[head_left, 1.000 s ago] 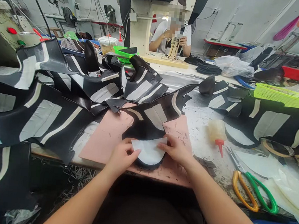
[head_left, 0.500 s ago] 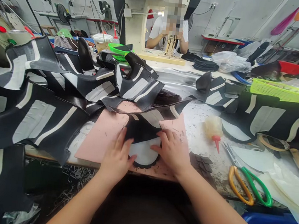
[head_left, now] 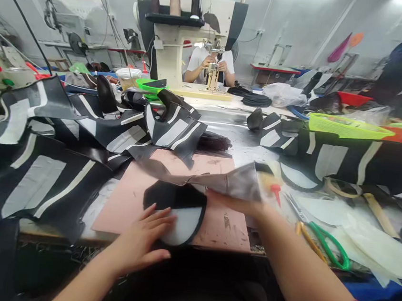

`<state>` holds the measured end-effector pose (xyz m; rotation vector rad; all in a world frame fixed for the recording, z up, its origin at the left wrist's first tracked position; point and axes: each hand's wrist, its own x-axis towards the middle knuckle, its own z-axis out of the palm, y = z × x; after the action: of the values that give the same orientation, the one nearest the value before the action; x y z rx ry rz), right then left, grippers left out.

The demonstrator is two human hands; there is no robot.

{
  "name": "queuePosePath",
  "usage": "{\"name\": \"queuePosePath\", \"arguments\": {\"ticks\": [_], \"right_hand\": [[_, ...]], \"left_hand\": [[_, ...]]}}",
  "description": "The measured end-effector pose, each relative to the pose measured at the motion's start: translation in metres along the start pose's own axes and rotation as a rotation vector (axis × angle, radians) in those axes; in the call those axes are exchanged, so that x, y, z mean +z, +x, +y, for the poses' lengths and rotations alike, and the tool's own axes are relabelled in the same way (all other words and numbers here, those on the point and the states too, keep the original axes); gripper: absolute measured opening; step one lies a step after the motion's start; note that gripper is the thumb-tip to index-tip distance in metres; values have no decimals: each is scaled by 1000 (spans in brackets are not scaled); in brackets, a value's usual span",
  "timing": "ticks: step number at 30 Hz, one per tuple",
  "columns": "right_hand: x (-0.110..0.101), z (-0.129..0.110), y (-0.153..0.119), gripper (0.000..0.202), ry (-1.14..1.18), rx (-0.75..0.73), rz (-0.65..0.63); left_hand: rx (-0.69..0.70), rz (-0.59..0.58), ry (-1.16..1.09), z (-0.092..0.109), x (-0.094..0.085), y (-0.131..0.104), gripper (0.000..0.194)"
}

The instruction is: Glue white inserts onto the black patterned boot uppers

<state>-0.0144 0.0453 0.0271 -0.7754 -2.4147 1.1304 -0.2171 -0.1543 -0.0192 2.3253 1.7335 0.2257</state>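
Observation:
A dark leather boot piece lies on a pink board [head_left: 124,195] in front of me. Its rounded end [head_left: 184,225] has a black lining and a white backing patch. My left hand [head_left: 151,236] rests on that end with fingers spread. My right hand [head_left: 233,203] is at the raised brown flap [head_left: 233,182] of the same piece. That flap stands up across the board, blurred, and hides most of the right fingers, so their grip is unclear.
Similar black pieces with white strips [head_left: 50,178] are heaped at left, others [head_left: 340,158] at right. Scissors [head_left: 331,243], a red-tipped glue bottle [head_left: 272,189] and white sheets [head_left: 367,240] lie at right. Behind stands a sewing machine [head_left: 172,47]; a person [head_left: 195,64] works beyond it.
My right hand has moved up from the rounded end to the flap, which now shows its brown side. My left hand remains at the rounded end, slightly lower. The view has tilted up.

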Motion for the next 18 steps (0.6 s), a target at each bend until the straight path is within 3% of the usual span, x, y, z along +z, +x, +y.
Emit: {"name": "queuePosePath", "arguments": {"ticks": [2, 4, 6, 9, 11, 12, 13, 15, 18], "right_hand": [[-27, 1, 3, 48, 149, 82, 10], [-50, 10, 4, 54, 210, 202, 111], [-71, 28, 3, 55, -17, 344, 288], [-97, 67, 3, 53, -509, 656, 446], [-109, 94, 4, 58, -553, 840, 439], [-113, 106, 5, 59, -481, 882, 426], [-116, 118, 6, 56, -386, 891, 416], [-120, 134, 6, 42, -213, 857, 427], [-121, 143, -1, 33, -30, 791, 451]], "left_hand": [[-57, 99, -16, -18, -8, -22, 40], [-134, 223, 1, -36, -15, -39, 36], [-203, 353, 77, -46, -22, -44, 36], [-228, 583, 299, -36, -29, -23, 32], [-179, 661, 399, -15, -27, 6, 24], [-148, 636, 403, -5, -23, 24, 25], [-161, 557, 407, 5, -19, 41, 40], [-326, 354, 410, 16, -11, 73, 57], [-485, 54, 352, 12, -11, 104, 64]]}}
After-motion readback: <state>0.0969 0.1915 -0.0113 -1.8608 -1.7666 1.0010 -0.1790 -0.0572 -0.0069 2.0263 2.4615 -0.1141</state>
